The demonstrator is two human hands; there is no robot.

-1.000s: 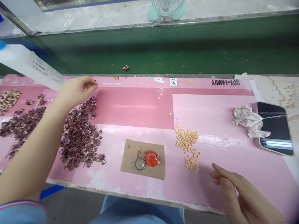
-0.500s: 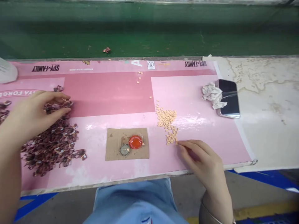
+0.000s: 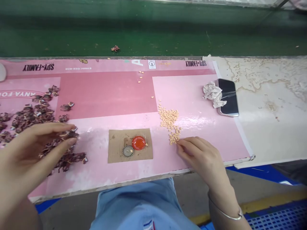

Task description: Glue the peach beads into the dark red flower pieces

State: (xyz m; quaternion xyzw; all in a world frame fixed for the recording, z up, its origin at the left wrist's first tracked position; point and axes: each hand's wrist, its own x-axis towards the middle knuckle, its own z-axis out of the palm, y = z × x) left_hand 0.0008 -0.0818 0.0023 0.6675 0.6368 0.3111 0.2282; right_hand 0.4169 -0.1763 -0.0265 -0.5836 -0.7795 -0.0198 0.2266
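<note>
My left hand (image 3: 40, 153) is over the pile of small dark red pieces (image 3: 35, 113) at the left, its thumb and fingers closed round one dark red piece (image 3: 72, 132). Thumb and forefinger of my right hand (image 3: 201, 153) are pressed together at the lower edge of the small tan pieces (image 3: 169, 118); whether a piece is between them is too small to tell. Between my hands lies a brown cardboard piece (image 3: 115, 140) bearing a red round dish (image 3: 138, 142) and, touching it, a grey bottle cap (image 3: 128, 151).
Crumpled white tissue (image 3: 213, 92) lies against a dark phone (image 3: 227, 95) at the right of the pink mat (image 3: 105, 95). Behind the table runs a green surface (image 3: 168, 41) with one dark red piece (image 3: 115, 48) on it.
My left hand has moved toward the front edge and closed on a dark red piece; some pieces lie more spread out. My right hand stays beside the tan pieces. The view has shifted slightly.
</note>
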